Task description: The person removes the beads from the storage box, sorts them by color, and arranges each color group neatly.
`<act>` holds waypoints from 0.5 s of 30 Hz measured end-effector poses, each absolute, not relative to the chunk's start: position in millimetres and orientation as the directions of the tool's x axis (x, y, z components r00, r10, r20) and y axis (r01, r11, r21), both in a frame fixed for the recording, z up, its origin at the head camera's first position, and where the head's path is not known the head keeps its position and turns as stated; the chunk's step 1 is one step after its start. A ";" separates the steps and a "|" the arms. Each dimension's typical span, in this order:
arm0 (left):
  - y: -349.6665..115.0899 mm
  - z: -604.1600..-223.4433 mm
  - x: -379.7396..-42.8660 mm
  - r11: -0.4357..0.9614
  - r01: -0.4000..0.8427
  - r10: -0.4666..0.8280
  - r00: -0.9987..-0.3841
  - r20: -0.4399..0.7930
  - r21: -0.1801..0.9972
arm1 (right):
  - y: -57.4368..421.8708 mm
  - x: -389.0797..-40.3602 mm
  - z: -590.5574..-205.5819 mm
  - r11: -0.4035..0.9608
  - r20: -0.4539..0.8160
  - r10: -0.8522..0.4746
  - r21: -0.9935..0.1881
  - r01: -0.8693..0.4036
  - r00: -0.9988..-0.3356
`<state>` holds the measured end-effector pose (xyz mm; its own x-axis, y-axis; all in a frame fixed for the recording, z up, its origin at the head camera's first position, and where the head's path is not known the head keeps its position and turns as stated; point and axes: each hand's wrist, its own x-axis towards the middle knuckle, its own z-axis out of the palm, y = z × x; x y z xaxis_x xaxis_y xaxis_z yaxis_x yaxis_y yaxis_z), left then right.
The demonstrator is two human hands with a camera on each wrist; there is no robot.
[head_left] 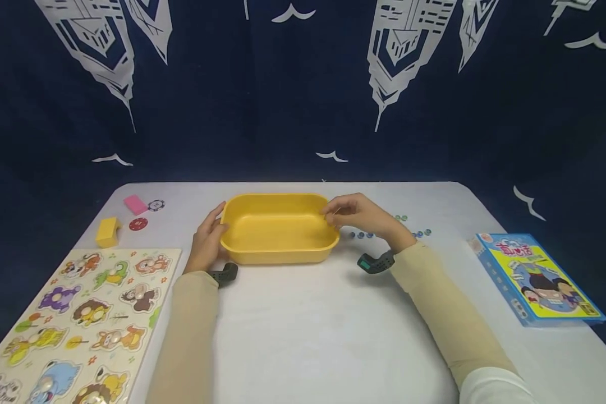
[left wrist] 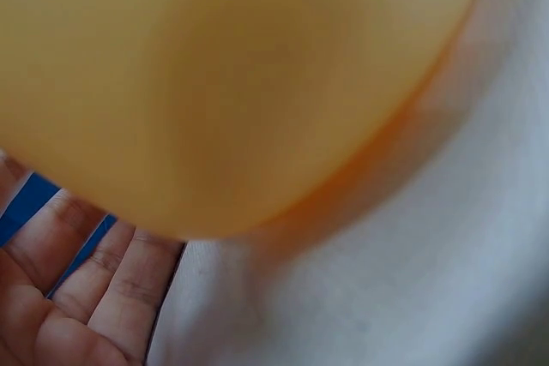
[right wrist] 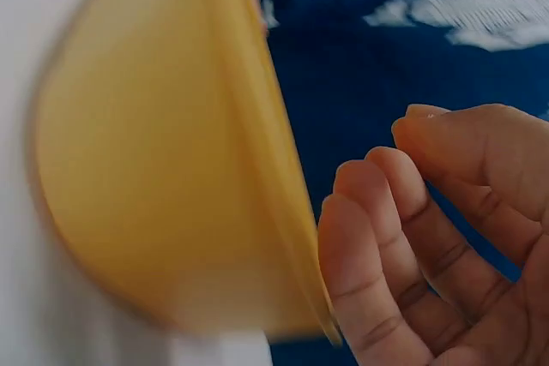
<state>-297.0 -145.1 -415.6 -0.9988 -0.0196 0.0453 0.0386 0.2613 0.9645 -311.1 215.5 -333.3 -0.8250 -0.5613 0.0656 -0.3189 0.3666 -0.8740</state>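
A yellow plastic basin (head_left: 280, 257) stands at the far middle of the white table. My left hand (head_left: 206, 241) holds its left end, thumb at the rim and fingers along the outer wall; in the left wrist view those fingers (left wrist: 129, 293) lie behind the basin. Over the right end rim is my right hand (head_left: 356, 213). Its thumb and index fingertips meet, and the other fingers (right wrist: 352, 255) are bent close to the rim but look apart from it. A tiny glint shows at the fingertips; whether something is pinched there is unclear.
Small blue and green glass beads (head_left: 361, 235) lie beside and behind the right forearm. At left are an animal puzzle board (head_left: 166, 264), a yellow block (head_left: 107, 232), a pink piece (head_left: 134, 205), a red chip (head_left: 138, 224) and a black-and-white chip (head_left: 156, 205). A boxed game (head_left: 540, 280) sits at right.
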 end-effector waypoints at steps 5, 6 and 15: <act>-144.0 -413.8 -296.0 0.249 0.055 -0.012 -0.998 0.060 0.967 | 176.3 -315.2 -342.2 0.377 0.072 -0.681 -0.819 -0.434 -0.728; -143.9 -413.5 -295.9 0.248 0.056 -0.011 -0.998 0.061 0.967 | 168.5 -316.1 -343.7 0.381 0.066 -0.705 -0.805 -0.455 -0.706; -143.3 -415.3 -297.4 0.270 0.037 -0.028 -0.999 0.047 0.962 | 106.8 -320.4 -353.1 0.392 -0.061 -0.841 -0.755 -0.526 -0.538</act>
<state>-297.4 -143.3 -415.3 -0.9985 -0.0279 0.0465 0.0373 0.2699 0.9622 -320.4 106.8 -353.1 -0.5382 -0.8406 -0.0614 -0.5260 0.3919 -0.7548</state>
